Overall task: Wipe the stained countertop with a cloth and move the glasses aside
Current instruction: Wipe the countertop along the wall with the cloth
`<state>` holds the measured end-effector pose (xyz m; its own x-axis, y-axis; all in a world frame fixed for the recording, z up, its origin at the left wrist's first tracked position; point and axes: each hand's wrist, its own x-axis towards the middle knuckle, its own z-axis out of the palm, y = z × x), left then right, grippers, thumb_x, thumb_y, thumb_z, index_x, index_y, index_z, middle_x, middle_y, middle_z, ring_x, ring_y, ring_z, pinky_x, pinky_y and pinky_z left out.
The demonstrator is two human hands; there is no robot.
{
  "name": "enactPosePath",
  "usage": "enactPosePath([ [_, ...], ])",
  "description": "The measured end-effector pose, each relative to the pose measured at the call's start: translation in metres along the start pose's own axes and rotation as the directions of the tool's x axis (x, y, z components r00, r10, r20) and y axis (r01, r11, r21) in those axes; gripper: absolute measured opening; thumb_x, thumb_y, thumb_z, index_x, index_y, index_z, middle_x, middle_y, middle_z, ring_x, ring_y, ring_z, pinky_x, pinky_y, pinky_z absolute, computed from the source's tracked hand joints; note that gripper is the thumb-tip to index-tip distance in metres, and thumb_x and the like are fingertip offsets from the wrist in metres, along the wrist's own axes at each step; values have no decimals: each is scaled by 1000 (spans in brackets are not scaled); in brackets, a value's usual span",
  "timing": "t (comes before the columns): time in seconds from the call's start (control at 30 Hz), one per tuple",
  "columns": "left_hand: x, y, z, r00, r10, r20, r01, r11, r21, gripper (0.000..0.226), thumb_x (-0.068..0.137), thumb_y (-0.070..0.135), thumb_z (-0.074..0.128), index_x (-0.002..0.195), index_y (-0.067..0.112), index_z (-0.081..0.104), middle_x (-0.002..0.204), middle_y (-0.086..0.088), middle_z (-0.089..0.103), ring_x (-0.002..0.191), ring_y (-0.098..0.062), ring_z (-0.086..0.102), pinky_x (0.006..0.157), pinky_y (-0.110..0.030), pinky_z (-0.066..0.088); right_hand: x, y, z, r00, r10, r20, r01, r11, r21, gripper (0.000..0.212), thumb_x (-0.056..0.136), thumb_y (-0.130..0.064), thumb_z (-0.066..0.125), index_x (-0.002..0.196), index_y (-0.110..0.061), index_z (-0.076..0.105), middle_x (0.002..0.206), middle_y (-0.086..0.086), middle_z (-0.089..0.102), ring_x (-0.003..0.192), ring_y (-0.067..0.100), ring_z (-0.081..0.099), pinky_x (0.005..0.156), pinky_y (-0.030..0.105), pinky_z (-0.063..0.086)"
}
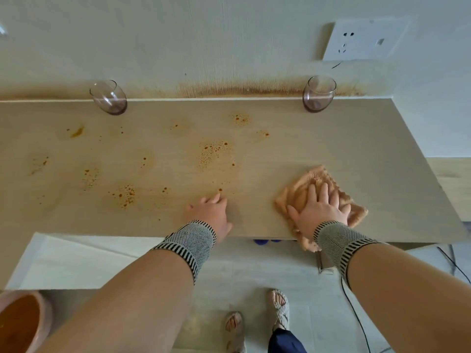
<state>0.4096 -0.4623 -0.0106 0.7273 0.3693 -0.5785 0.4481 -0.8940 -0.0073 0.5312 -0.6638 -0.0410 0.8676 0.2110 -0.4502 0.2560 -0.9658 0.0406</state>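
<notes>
The beige wooden countertop (318, 138) carries several orange-brown stain patches (214, 151) across its left and middle. An orange cloth (316, 179) lies near the front right edge, one corner hanging over the edge. My right hand (319, 210) presses flat on the cloth with fingers spread. My left hand (212, 212) rests on the bare countertop near the front edge, fingers relaxed, holding nothing. Two clear stemless glasses stand at the back by the wall: the left glass (109, 97) and the right glass (318, 94).
A wall socket (364, 39) sits above the right glass, and a brown stain band (242, 90) runs along the wall's base. A terracotta bowl (23, 319) is at the lower left. A cable (356, 317) runs over the floor by my feet.
</notes>
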Motion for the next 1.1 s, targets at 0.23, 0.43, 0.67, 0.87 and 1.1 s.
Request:
enactPosePath([
  [0.23,2,-2,1,1000,7,16,-7,1000,-7,67,99,42,45,157,29,14,166,7,0,150,-26,10,115,-56,17,-47,-73,18,831,-555,42,556,824,-109,73,100,-58,26,158,-26,-5,165,1,-15,151,32,-11,120,57,0],
  [0.43,3,-5,4,1000,13,20,-13,1000,-6,68,100,30,45,158,26,9,165,8,-5,151,-24,7,116,-56,15,-21,10,15,865,-501,19,498,856,-135,86,91,-64,50,156,-37,2,165,-8,-7,152,22,-2,122,44,6],
  [0.67,-6,-11,20,994,17,-105,-20,999,-30,62,99,34,47,155,21,21,165,4,6,149,-22,11,117,-53,17,-46,-63,22,874,-482,-66,466,868,-173,78,94,-38,56,155,-26,9,159,7,12,140,37,17,112,55,25],
  [0.87,-8,-17,21,991,34,-127,-37,999,-20,57,98,42,46,150,22,32,164,6,15,148,-22,15,116,-53,20,-40,-54,31,813,-582,-33,564,800,-206,87,95,-38,55,157,-29,-5,164,-2,-7,150,29,1,120,51,13],
  [1.1,-8,-22,25,984,41,-171,-45,999,-18,65,98,50,46,154,24,26,165,5,10,149,-21,11,117,-52,20,-34,8,31,954,-301,-8,294,936,-194,87,96,-59,36,156,-20,-13,163,6,-19,151,33,-12,121,56,4],
])
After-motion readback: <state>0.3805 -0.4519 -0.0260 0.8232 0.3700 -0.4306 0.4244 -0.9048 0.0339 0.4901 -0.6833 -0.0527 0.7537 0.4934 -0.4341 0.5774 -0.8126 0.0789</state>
